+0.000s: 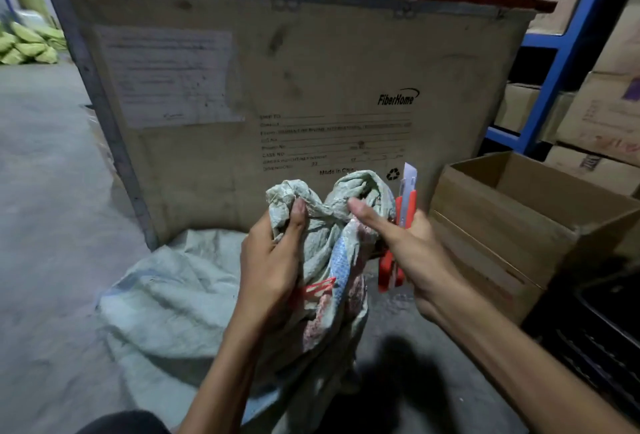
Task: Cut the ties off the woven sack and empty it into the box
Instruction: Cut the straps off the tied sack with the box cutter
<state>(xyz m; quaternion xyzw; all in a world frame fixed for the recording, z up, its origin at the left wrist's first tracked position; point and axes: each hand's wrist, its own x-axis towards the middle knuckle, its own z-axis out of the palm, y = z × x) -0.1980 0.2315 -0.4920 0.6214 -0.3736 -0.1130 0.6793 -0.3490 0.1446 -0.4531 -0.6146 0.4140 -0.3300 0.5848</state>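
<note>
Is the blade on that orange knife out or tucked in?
Out: a pale blade sticks up from the knife, above the right hand.

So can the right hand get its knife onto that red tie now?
Probably yes: the red tie lies bare on the sack, close beside the right hand, though the knife points upward.

Warehouse: blue racking (pixel 575 35), stacked cartons (pixel 613 115)

the grey concrete floor (pixel 52 156) is carrying a tall plywood crate (pixel 311 87) standing beyond the grip, an open brown cardboard box (pixel 502 225) sitting right of it, and a crumpled pale woven sack (pixel 166 295) lying lower left of it.
</note>
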